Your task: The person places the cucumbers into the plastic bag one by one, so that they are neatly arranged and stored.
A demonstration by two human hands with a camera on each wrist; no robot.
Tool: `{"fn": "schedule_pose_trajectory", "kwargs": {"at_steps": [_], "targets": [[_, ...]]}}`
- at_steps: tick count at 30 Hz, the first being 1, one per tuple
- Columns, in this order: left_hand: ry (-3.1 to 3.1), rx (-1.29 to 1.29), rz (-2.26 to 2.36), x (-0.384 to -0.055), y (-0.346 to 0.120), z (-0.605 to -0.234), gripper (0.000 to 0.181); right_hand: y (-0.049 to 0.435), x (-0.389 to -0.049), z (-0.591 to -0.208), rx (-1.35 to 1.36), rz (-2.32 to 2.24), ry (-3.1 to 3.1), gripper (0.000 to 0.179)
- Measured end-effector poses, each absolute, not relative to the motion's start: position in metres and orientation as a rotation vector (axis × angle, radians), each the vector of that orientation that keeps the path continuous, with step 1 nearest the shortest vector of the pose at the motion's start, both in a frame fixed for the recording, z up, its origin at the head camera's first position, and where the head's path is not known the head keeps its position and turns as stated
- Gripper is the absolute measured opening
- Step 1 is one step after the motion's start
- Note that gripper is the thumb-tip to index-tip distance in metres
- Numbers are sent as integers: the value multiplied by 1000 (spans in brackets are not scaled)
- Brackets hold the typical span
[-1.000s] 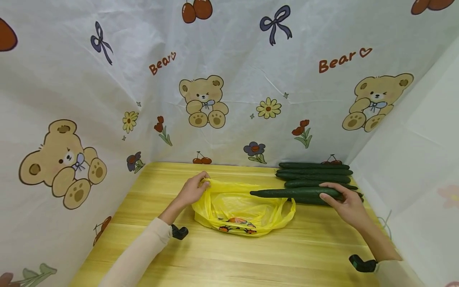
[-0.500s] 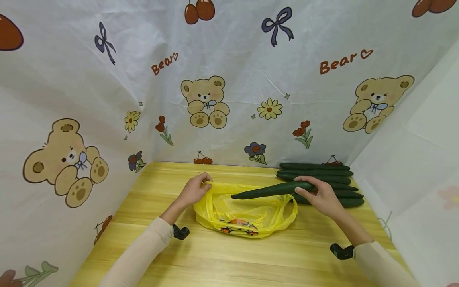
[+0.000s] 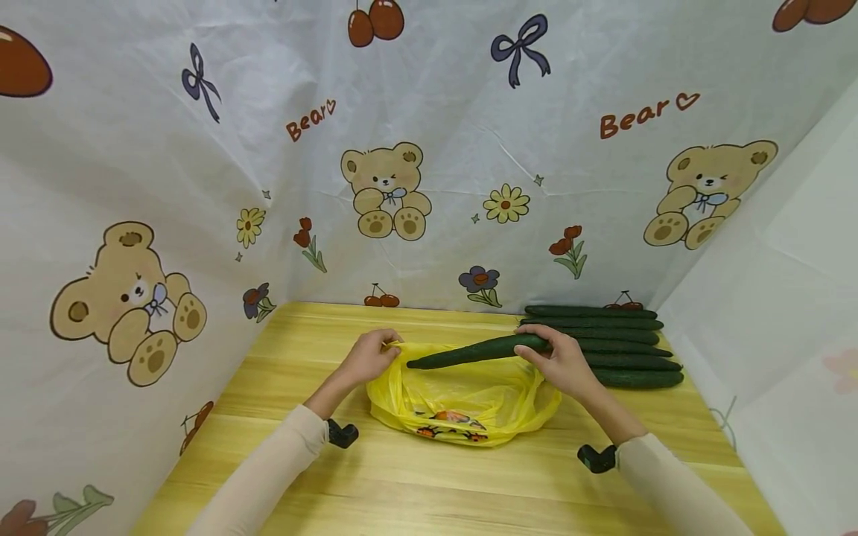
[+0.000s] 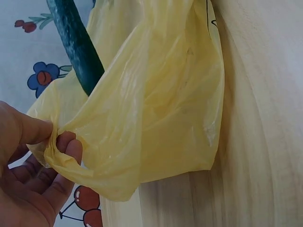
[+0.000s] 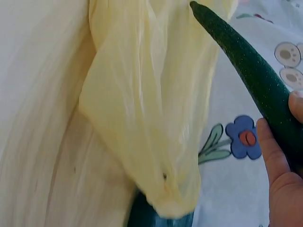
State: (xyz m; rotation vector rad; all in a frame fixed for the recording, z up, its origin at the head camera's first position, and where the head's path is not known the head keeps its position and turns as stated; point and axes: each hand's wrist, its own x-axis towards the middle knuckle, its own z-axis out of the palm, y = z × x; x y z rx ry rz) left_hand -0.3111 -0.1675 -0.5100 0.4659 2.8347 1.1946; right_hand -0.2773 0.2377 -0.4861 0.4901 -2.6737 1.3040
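A yellow plastic bag (image 3: 462, 413) lies on the table with its mouth spread, a printed picture on its near side. My left hand (image 3: 367, 359) pinches the bag's left rim between thumb and fingers, as the left wrist view shows from close by. In my right hand (image 3: 558, 360) I grip a long dark green cucumber (image 3: 472, 353) near its right end. The cucumber hangs above the bag's mouth, its thin tip pointing left toward my left hand. The right wrist view shows the cucumber (image 5: 251, 71) beside the bag (image 5: 142, 109).
Several cucumbers (image 3: 630, 362) lie side by side at the back right of the wooden table (image 3: 415, 491). Cloth walls (image 3: 442, 164) printed with bears and flowers stand behind and at the left. A plain white wall rises at the right.
My right hand has carried the cucumber left, from over the row of cucumbers to over the yellow bag. My left hand keeps its hold on the rim.
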Motion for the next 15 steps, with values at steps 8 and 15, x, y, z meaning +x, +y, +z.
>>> {"fn": "schedule_pose_trajectory", "kwargs": {"at_steps": [8, 15], "targets": [[2875, 487, 1268, -312, -164, -505, 12, 225, -275, -489, 532, 1118, -2752, 39], [2922, 506, 1348, -314, -166, -494, 14, 230, -272, -471, 755, 835, -2863, 41]]}}
